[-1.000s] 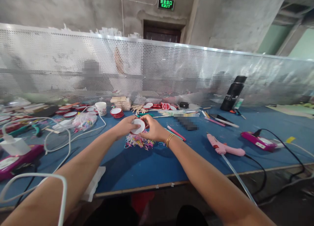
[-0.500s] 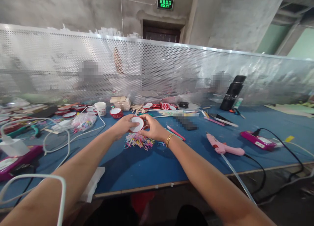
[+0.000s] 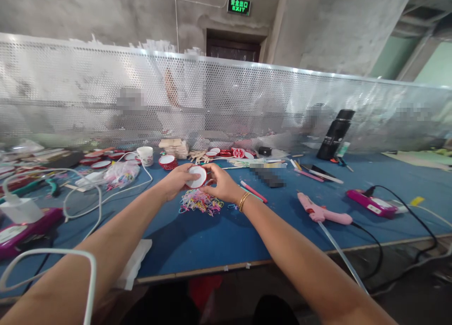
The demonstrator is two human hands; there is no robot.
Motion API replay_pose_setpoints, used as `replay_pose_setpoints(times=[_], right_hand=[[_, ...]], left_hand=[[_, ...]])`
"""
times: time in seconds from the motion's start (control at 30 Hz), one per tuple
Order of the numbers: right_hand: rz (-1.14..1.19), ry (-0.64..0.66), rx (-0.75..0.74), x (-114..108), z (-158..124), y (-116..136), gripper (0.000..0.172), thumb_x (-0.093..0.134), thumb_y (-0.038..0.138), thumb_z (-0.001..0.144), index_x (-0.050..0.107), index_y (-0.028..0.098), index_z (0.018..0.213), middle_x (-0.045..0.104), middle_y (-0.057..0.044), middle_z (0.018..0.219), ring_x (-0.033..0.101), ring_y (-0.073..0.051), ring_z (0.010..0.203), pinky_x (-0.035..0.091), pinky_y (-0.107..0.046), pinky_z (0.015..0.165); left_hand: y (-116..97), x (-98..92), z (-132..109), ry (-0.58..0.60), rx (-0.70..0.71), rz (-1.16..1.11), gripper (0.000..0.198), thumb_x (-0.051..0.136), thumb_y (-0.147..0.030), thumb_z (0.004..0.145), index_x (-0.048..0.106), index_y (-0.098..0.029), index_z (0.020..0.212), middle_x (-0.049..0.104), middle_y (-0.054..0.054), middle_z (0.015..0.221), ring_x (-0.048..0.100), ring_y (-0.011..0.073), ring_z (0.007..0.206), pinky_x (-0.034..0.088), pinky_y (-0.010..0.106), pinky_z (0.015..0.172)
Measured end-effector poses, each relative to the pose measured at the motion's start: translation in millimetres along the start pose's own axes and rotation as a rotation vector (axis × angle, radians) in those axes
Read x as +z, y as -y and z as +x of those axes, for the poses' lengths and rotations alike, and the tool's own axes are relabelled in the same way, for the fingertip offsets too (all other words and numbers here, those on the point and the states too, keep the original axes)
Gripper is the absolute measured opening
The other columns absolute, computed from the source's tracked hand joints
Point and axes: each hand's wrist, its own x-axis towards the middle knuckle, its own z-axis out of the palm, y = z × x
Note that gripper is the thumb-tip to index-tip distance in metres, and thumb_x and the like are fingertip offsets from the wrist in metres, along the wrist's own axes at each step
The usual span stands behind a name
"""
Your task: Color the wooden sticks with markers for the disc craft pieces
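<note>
Red-rimmed disc (image 3: 199, 179) held btwn L hand (image 3: 178, 182) & R hand (image 3: 222, 183), nr colored bands (image 3: 202, 204)

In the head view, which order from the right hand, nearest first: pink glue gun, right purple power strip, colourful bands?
1. Colourful bands: below, slightly left.
2. Pink glue gun: to the right.
3. Purple power strip: farther right.

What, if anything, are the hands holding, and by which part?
A round white-faced disc with a red rim: the left hand grips its left edge, thumb on the white face; the right hand is at its right edge, grip unclear.
</note>
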Motion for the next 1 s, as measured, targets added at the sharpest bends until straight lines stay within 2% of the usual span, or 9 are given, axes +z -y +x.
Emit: replay_pose_setpoints(times=[0.13,0.33,0.57,0.7,0.8,1.0], right_hand=[[0.046,-0.034,0.018,2.8,1.9,-3.6,0.052,0.071,0.029,0.073,0.047,0.021,0.118,0.06,-0.008,0.112,0.062,-0.018,0.094,0.054,-0.035,0.081],[0.307,-0.139,0.109,9.4,5.9,-9.5,0.048,0.075,0.034,0.068,0.05,0.019,0.106,0.062,-0.006,0.107,0.062,-0.015,0.094,0.051,-0.036,0.09],[0.48,-0.192,0.293,11.7,3.2,-7.1,0.043,0.076,0.038,0.065,0.054,0.019,0.097,0.065,-0.004,0.095,0.062,-0.014,0.083,0.055,-0.032,0.077],[0.521,-0.212,0.306,7.1,3.8,-7.2,0.043,0.074,0.04,0.067,0.056,0.02,0.101,0.065,-0.004,0.097,0.062,-0.014,0.083,0.055,-0.031,0.074],[0.499,-0.244,0.319,3.6,5.0,-6.5,0.04,0.073,0.042,0.068,0.058,0.02,0.098,0.065,-0.002,0.091,0.062,-0.013,0.079,0.055,-0.03,0.073],[0.4,-0.213,0.337,4.5,4.1,-3.4,0.032,0.064,0.047,0.077,0.059,0.019,0.092,0.063,0.001,0.076,0.06,-0.012,0.065,0.052,-0.026,0.061]], left_hand=[[-2.9,2.1,-1.5,-0.013,-0.021,-0.005,0.031,0.073,-0.024,0.059,0.06,-0.015,0.086,0.062,0.003,0.076,0.055,0.0131,0.067,0.044,0.026,0.061],[-2.4,-2.1,-0.2,0.033,-0.002,0.065,0.032,0.071,-0.025,0.061,0.059,-0.016,0.089,0.061,0.001,0.078,0.055,0.013,0.068,0.044,0.026,0.062],[-0.6,-6.2,-1.8,0.169,0.095,0.317,0.032,0.07,-0.025,0.061,0.058,-0.016,0.089,0.06,0.0,0.075,0.054,0.0132,0.067,0.04,0.024,0.059],[-1.6,-3.0,-5.4,0.226,0.129,0.372,0.032,0.069,-0.027,0.063,0.058,-0.015,0.091,0.059,-0.001,0.075,0.052,0.0129,0.066,0.039,0.024,0.059],[-0.2,-2.3,-3.5,0.178,0.158,0.401,0.032,0.068,-0.027,0.063,0.057,-0.016,0.091,0.058,-0.001,0.074,0.052,0.013,0.065,0.038,0.024,0.059],[8.2,-9.8,11.2,-0.05,0.204,0.452,0.031,0.069,-0.025,0.06,0.057,-0.016,0.087,0.058,-0.001,0.073,0.053,0.014,0.066,0.039,0.024,0.058]])
